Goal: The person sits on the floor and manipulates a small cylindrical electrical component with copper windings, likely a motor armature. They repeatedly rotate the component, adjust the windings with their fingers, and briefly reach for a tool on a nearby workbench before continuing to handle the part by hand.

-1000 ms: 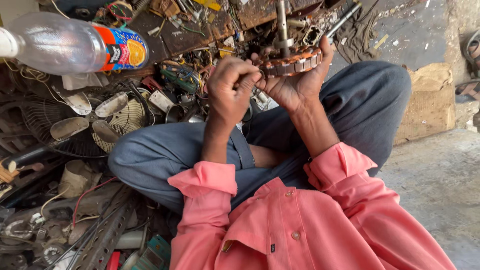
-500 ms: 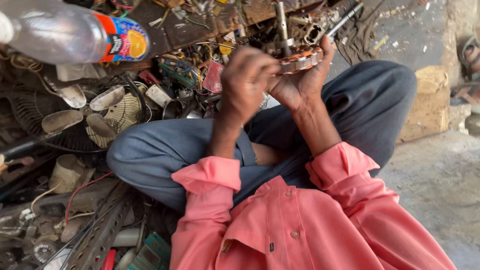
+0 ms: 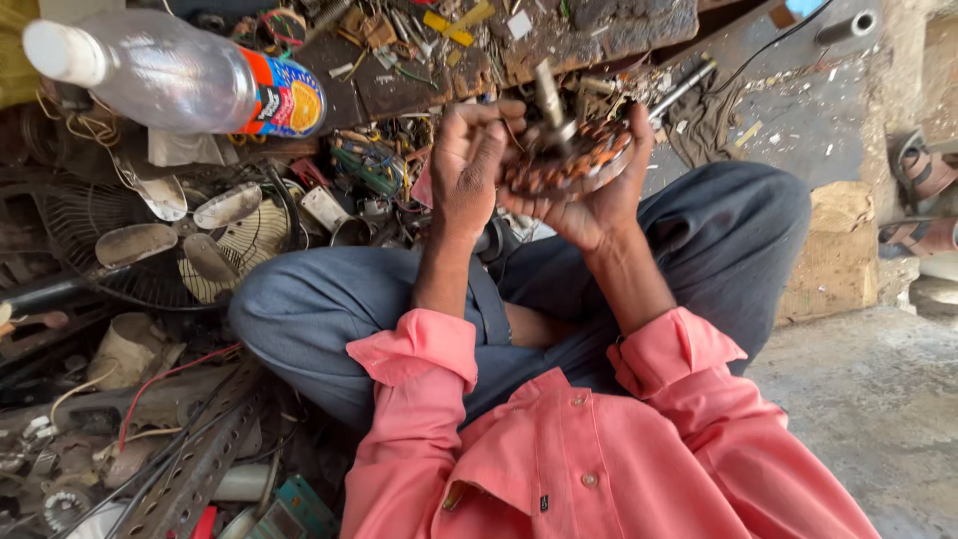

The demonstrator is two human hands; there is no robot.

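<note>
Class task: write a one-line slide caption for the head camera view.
Seated among scrap parts, a person cradles a copper-wound motor core in the right hand while the left hand works at its windings.

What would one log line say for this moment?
right hand: cradles wound motor stator with shaft up | left hand: fingers on its coils | nearby: plastic bottle, fan blades

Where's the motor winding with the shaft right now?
In the head view it sits upper centre: the motor winding rests in the right hand, shaft pointing up, with the left hand touching its left edge, above the crossed legs.
</note>
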